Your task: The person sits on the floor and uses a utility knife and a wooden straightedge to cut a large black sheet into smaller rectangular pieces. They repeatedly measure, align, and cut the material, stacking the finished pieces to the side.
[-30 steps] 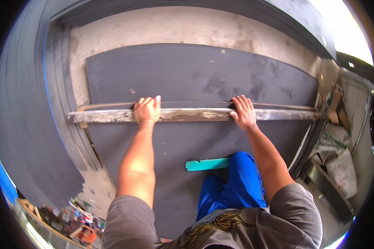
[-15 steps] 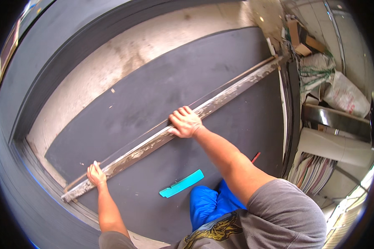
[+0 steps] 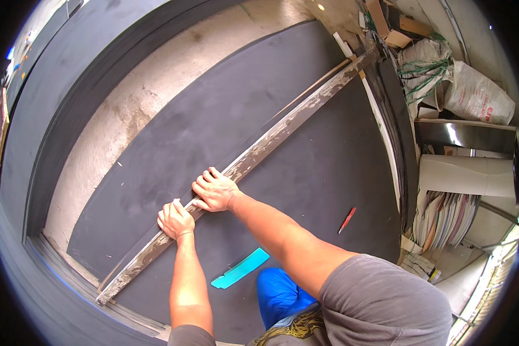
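A long, straight bar (image 3: 288, 122) with worn, flaking paint lies diagonally across a large dark grey sheet (image 3: 225, 98). My left hand (image 3: 176, 220) is wrapped over the bar left of its middle, fingers over the far edge. Close beside it, my right hand (image 3: 214, 190) grips the same bar, its fingers also over the far side and its thumb toward the left hand. A thin brown strip (image 3: 314, 86) runs along the bar's far edge. Nearer to me, a teal strip (image 3: 240, 269) rests on the sheet, and a red pen-like tool (image 3: 347, 220) lies to its right.
Pale concrete floor (image 3: 138, 109) shows beyond the sheet's far edge. Dark raised panels (image 3: 69, 109) border the left. On the right stand a white sack (image 3: 478, 95), a cardboard box (image 3: 395, 34), a white roll (image 3: 466, 175) and a stack of sheets (image 3: 447, 216).
My left hand has moved from near the bar's left end up along it, close to the right hand. The right hand sits further left along the bar. The whole view has shifted.
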Demonstrator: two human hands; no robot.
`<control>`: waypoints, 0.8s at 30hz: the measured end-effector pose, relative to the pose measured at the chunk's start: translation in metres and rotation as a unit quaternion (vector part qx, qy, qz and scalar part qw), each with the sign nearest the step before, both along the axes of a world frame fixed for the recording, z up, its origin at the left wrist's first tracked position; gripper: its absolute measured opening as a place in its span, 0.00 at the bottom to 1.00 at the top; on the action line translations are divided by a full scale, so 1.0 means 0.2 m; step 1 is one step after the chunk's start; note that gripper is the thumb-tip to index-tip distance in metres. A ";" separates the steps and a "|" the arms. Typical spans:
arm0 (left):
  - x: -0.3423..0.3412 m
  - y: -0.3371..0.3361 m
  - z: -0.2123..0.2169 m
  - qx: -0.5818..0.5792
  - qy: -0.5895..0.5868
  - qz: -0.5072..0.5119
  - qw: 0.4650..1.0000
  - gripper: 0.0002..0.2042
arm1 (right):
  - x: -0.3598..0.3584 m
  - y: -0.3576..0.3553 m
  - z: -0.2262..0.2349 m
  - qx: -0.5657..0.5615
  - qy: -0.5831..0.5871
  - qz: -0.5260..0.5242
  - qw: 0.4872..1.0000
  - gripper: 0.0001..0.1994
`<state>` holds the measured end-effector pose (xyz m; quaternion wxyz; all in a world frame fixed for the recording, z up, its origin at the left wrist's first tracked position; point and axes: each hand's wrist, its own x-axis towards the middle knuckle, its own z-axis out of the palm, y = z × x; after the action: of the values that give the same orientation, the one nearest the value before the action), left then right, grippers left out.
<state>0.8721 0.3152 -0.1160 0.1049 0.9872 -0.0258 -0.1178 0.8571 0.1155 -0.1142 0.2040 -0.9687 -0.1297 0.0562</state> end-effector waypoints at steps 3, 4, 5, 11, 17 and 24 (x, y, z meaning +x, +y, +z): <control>-0.01 0.00 -0.02 0.002 -0.014 -0.004 1.000 0.18 | 0.02 -0.04 0.02 0.021 0.105 0.032 0.994 0.31; -0.01 0.00 -0.01 0.004 -0.013 -0.005 1.000 0.18 | 0.02 -0.09 0.04 0.034 0.074 0.015 0.997 0.34; -0.01 0.01 -0.01 0.009 -0.012 -0.002 1.000 0.18 | 0.00 -0.18 0.06 0.049 0.044 0.002 0.998 0.36; 0.00 0.00 0.01 0.026 0.006 -0.004 1.000 0.17 | -0.09 -1.01 0.18 -0.016 0.010 -0.084 0.996 0.48; -0.01 0.00 0.00 0.017 -0.001 0.000 1.000 0.17 | -0.16 -1.23 0.08 -0.082 -0.046 -0.079 0.992 0.45; -0.01 0.00 -0.01 0.015 -0.009 -0.001 1.000 0.19 | -0.17 -1.26 -0.02 -0.067 -0.131 -0.078 0.986 0.42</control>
<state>0.8707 0.3154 -0.1184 0.0899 0.9896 -0.0259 -0.1092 0.8230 -0.1366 -0.1184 0.1238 -0.9864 -0.0749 -0.0783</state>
